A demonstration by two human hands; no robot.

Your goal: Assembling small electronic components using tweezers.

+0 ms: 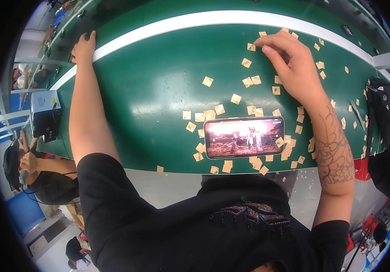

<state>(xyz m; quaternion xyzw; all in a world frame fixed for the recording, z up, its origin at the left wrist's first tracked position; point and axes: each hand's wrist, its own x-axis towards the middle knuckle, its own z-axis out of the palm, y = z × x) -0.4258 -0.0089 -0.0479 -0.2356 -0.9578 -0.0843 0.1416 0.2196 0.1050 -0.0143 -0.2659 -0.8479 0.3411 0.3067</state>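
My left hand (84,49) reaches to the far left, past the end of a white strip (113,44). Its fingers are curled, and a dark bit shows between thumb and forefinger; what it holds is hard to make out. Toward the far right, my right hand (291,61) hovers over the green table with thumb and fingers drawn together. A small tan paper square (251,46) is right at these fingertips; whether they grip it I cannot tell. Nearer me, a phone (244,137) lies sideways with a lit picture on its screen. Several similar squares (236,99) lie around it.
The green table (154,131) curves across the view. At the left stands a white and black box (46,115). A black bag (382,102) sits at the right edge near a thin tool (357,113). People sit on both sides; one person's hand (28,162) holds a tool.
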